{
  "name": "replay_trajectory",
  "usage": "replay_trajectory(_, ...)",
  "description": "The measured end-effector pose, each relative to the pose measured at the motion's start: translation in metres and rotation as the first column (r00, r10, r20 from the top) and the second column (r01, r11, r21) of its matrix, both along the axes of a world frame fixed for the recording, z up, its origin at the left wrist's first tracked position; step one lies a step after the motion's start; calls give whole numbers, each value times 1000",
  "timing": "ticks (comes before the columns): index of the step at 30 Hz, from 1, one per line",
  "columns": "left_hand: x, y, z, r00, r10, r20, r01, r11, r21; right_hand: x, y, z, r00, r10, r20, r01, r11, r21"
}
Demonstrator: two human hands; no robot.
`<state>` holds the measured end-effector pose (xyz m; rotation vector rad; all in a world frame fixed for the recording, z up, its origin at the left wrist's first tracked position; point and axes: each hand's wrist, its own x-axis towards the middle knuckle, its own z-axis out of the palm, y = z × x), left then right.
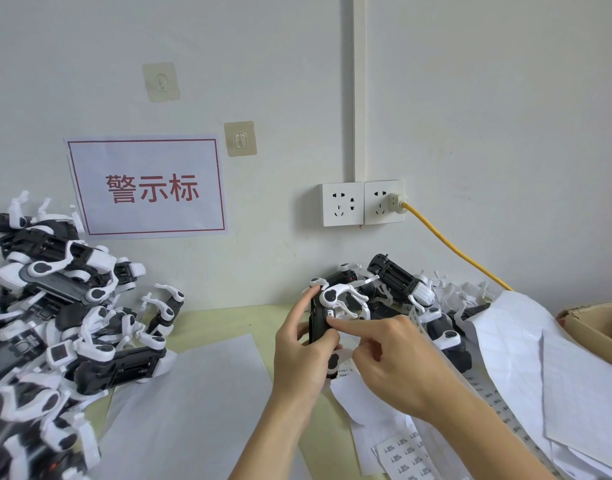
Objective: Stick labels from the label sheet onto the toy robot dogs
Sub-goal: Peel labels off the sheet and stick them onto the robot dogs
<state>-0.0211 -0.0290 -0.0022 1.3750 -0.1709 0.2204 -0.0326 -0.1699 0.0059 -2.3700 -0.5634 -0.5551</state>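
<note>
Nearest me, at the table's front edge, lies the label sheet (pixel 406 455). Above the table's middle my left hand (pixel 303 358) curls round the toy robot dog (pixel 327 318); my right hand (pixel 398 362) presses a label (pixel 330 313) on with one straight fingertip. It looks light, stiff and slick, so I'd grip the dark body, not the thin white legs.

Dog piles (pixel 65 306) flank both sides — paper (pixel 193 403) between.
</note>
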Motion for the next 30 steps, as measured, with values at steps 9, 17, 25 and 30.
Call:
replay_trajectory(9,0,-1,0,1000,17,-1,-17,1000,8,-2,-1,2,999,-18,48,17,1000,23)
replay_trajectory(17,6,2,-5,999,39,15,-39,999,9,1,1,-3,997,31,72,-30,999,-11)
replay_trajectory(25,11,4,-9,999,33,3,-33,999,-36,1,0,-5,997,49,65,-50,999,18)
replay_trajectory(30,12,2,-9,999,37,5,-36,996,-83,0,2,-4,997,27,79,-34,995,98)
